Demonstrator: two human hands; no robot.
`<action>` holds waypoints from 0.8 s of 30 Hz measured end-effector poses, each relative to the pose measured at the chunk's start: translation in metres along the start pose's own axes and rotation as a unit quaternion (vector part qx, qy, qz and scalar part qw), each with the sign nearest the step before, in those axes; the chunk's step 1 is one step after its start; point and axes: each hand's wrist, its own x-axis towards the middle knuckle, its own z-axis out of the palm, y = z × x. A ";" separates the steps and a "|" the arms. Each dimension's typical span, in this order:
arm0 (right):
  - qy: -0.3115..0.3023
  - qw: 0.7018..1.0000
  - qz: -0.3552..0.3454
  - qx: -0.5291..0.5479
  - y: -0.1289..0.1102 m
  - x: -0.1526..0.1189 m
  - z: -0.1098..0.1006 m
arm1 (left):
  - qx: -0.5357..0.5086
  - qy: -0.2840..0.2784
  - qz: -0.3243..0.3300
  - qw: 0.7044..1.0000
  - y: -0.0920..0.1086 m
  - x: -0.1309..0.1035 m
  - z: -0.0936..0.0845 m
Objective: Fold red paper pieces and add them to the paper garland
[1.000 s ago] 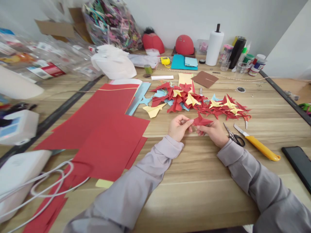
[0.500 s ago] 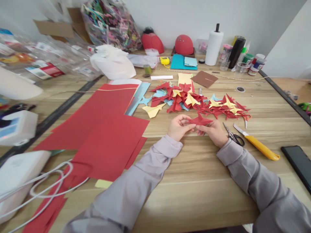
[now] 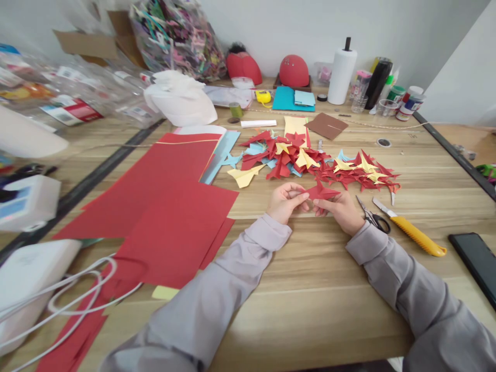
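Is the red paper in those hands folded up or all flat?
Folded: the red paper between the left hand and right hand has pointed tips, one sticking up.

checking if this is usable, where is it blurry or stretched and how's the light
Head view: plastic bottles at the far left look smeared and stretched; head view: the red folded paper between the left hand and right hand is fairly clear, its fine creases soft; head view: lighting is soft and even, shadows faint, no harsh glare on the table.
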 end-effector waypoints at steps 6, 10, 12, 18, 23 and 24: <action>0.004 1.000 -0.003 -0.006 0.001 0.000 0.000 | -0.004 -0.009 0.001 1.000 0.000 -0.001 0.001; -0.007 1.000 -0.007 -0.001 0.003 0.000 -0.001 | 0.016 -0.006 0.005 1.000 -0.001 -0.002 0.002; -0.009 1.000 0.001 0.000 0.002 0.000 -0.001 | 0.017 -0.001 0.002 1.000 -0.001 -0.002 0.001; 0.001 0.999 0.024 0.022 -0.002 0.000 -0.003 | 0.013 0.025 0.010 1.000 -0.001 0.000 -0.001; -0.008 1.000 0.000 0.002 -0.001 0.000 -0.002 | 0.026 0.006 0.009 1.000 -0.001 -0.001 0.000; -0.007 1.000 -0.007 -0.005 -0.001 0.000 -0.002 | 0.030 0.001 0.006 1.000 -0.001 -0.001 0.001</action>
